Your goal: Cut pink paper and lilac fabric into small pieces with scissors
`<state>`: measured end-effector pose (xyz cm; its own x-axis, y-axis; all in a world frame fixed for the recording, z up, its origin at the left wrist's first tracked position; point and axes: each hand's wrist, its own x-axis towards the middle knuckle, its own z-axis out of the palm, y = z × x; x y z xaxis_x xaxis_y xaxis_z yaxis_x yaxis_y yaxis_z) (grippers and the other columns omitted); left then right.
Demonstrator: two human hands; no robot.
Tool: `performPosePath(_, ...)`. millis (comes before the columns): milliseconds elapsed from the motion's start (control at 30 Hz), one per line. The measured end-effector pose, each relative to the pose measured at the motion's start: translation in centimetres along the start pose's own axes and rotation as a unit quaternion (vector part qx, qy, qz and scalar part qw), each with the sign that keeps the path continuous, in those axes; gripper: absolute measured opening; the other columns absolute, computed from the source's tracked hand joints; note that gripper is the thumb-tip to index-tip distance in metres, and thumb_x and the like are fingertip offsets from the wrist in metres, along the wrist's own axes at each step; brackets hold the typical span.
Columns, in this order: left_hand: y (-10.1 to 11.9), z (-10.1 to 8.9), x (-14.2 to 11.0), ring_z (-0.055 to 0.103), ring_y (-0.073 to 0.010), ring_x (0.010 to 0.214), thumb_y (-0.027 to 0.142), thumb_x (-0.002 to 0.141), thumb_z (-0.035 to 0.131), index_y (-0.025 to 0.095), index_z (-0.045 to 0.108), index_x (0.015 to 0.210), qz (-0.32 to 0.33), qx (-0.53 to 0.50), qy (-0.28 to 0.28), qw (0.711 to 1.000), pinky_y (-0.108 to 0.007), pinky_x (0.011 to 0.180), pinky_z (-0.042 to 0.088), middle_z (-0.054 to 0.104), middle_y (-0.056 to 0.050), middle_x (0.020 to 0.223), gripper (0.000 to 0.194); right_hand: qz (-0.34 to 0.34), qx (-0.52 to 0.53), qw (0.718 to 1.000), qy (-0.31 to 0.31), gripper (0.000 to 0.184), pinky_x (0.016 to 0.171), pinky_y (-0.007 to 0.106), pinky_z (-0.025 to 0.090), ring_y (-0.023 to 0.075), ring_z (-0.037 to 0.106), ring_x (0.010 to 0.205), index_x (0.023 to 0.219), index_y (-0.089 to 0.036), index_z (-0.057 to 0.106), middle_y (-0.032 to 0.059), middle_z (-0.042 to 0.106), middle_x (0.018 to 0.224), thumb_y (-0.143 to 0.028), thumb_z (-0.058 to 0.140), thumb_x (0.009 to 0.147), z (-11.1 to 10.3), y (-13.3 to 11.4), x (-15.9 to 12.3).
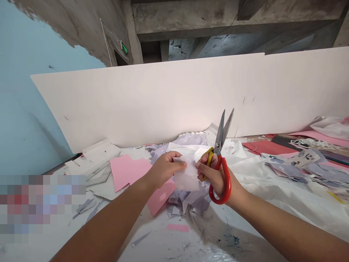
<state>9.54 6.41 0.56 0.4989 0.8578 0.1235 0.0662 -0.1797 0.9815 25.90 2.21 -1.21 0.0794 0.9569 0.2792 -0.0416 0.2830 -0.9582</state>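
Left hand pinches a thin white translucent sheet at frame center; right hand grips steel scissors with red-and-yellow plastic handles, blades up.

A small translucent white sheet is hanging pinched between the left hand and the right hand, which is also gripping steel scissors, their open blades pointing upward above the red and yellow handles.
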Motion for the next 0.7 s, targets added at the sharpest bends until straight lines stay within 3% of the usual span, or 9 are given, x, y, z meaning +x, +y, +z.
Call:
performPosePath(100, 0.5, -0.5, -0.1, 0.047, -0.0099, 0.055, 0.040, 0.069, 0.054, 0.019, 0.053, 0.084, 0.028, 0.133, 0.090, 0.987, -0.022, 0.051, 0.036, 0.052, 0.003, 0.067, 0.026, 0.028, 0.031, 0.999, 0.004, 0.020, 0.050, 0.024, 0.041, 0.0115, 0.049, 0.052, 0.067, -0.020, 0.043, -0.0037, 0.049, 0.057, -0.034, 0.057, 0.070, -0.4, -0.1, 0.4)
performPosePath(167, 0.8, -0.6, -0.3, 0.046, -0.0101, 0.057, 0.041, 0.070, 0.052, 0.020, 0.054, 0.082, 0.062, 0.207, 0.137, 0.967, -0.022, 0.052, 0.035, 0.052, 0.003, 0.070, 0.024, 0.101, 0.073, 0.991, -0.044, 0.025, 0.046, 0.024, 0.039, 0.0113, 0.049, 0.046, 0.062, -0.019, 0.043, -0.0026, 0.050, 0.053, -0.040, 0.054, 0.072, -0.4, -0.3, 0.5)
performPosePath(267, 1.1, 0.0, -0.6, 0.047, -0.0120, 0.071, 0.034, 0.071, 0.053, 0.021, 0.056, 0.075, 0.145, 0.287, 0.136, 0.937, -0.023, 0.063, 0.037, 0.051, 0.001, 0.078, 0.013, 0.236, 0.147, 0.954, -0.110, 0.034, 0.043, 0.025, 0.039, 0.0144, 0.055, 0.049, 0.063, -0.018, 0.044, 0.0011, 0.057, 0.060, -0.051, 0.051, 0.071, -0.1, -0.5, 0.4)
performPosePath(333, 1.2, 0.7, -0.8, 0.046, -0.0120, 0.075, 0.026, 0.072, 0.052, 0.022, 0.058, 0.073, 0.182, 0.312, 0.101, 0.927, -0.022, 0.066, 0.037, 0.048, 0.001, 0.078, 0.007, 0.272, 0.191, 0.936, -0.113, 0.031, 0.045, 0.025, 0.041, 0.0147, 0.057, 0.053, 0.068, -0.019, 0.045, 0.0013, 0.058, 0.064, -0.048, 0.055, 0.070, 0.1, -0.6, 0.3)
performPosePath(433, 1.2, 1.6, -1.2, 0.046, -0.0111, 0.074, 0.022, 0.072, 0.052, 0.023, 0.059, 0.074, 0.201, 0.311, 0.039, 0.928, -0.021, 0.065, 0.037, 0.044, 0.000, 0.078, 0.008, 0.260, 0.219, 0.937, -0.081, 0.019, 0.049, 0.026, 0.042, 0.0120, 0.054, 0.049, 0.064, -0.017, 0.046, -0.0015, 0.054, 0.056, -0.027, 0.062, 0.065, 0.0, -0.6, 0.5)
performPosePath(533, 1.1, 1.6, -1.4, 0.045, -0.0125, 0.078, 0.027, 0.069, 0.057, 0.024, 0.059, 0.077, 0.190, 0.300, 0.004, 0.935, -0.021, 0.063, 0.037, 0.044, -0.001, 0.084, 0.009, 0.232, 0.223, 0.946, -0.040, 0.023, 0.048, 0.025, 0.041, 0.0106, 0.050, 0.046, 0.057, -0.018, 0.040, -0.0049, 0.047, 0.050, -0.013, 0.063, 0.056, -0.5, -0.4, 1.1)
performPosePath(667, 0.6, -0.2, -0.9, 0.044, -0.0153, 0.091, 0.029, 0.059, 0.065, 0.026, 0.049, 0.098, 0.111, 0.221, 0.003, 0.969, -0.024, 0.071, 0.036, 0.047, -0.001, 0.102, 0.042, 0.195, 0.217, 0.956, 0.009, 0.030, 0.047, 0.025, 0.040, 0.0120, 0.050, 0.050, 0.062, -0.020, 0.038, -0.0061, 0.045, 0.053, -0.011, 0.065, 0.051, -0.9, -0.4, 1.6)
performPosePath(700, 0.4, -0.8, -0.6, 0.046, -0.0150, 0.087, 0.029, 0.062, 0.061, 0.024, 0.049, 0.095, 0.071, 0.177, -0.017, 0.982, -0.025, 0.069, 0.036, 0.050, -0.002, 0.099, 0.036, 0.184, 0.214, 0.959, 0.020, 0.032, 0.047, 0.025, 0.040, 0.0123, 0.050, 0.051, 0.065, -0.021, 0.038, -0.0062, 0.046, 0.054, -0.012, 0.065, 0.050, -0.9, -0.4, 1.6)
